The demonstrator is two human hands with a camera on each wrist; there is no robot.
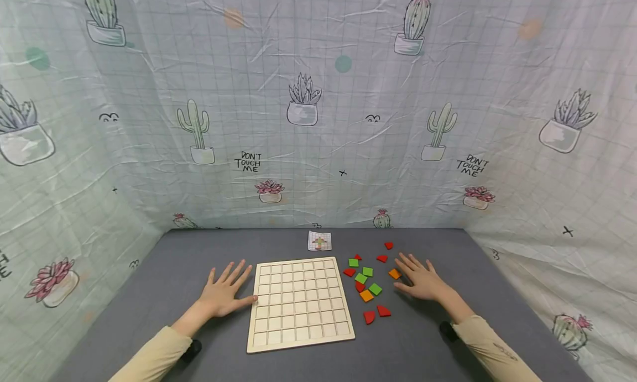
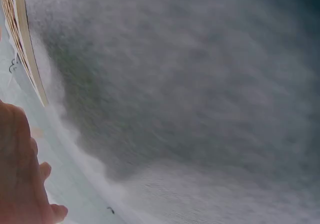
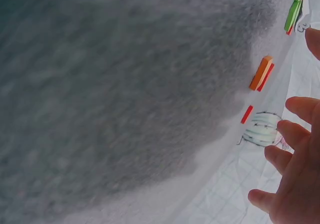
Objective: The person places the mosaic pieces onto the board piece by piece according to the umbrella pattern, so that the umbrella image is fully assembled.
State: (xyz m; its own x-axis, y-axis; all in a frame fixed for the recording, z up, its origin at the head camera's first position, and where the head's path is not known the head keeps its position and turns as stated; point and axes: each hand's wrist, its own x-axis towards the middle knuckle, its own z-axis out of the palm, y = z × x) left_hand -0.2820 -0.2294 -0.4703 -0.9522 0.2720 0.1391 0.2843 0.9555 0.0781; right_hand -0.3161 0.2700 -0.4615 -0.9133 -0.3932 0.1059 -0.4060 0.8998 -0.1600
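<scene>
A pale wooden grid board (image 1: 301, 302) lies between the two hands in the head view. My left hand (image 1: 223, 293) is spread flat at its left, the thumb tip at the board's left edge; whether it touches cannot be told. In the left wrist view part of that hand (image 2: 22, 169) and the board's side (image 2: 30, 54) show. My right hand (image 1: 422, 280) is spread beside the loose pieces, holding nothing. Nearest its fingers lies an orange square (image 1: 395, 273). Green squares (image 1: 375, 288), another orange square (image 1: 366, 296) and red rounded pieces (image 1: 384, 310) lie scattered between board and hand.
A small card (image 1: 319, 241) with a coloured picture on a grid lies behind the board. The grey table (image 1: 199, 249) ends at a cactus-print curtain (image 1: 318, 177) at the back and sides. Both sleeves carry dark wrist devices (image 1: 191, 350).
</scene>
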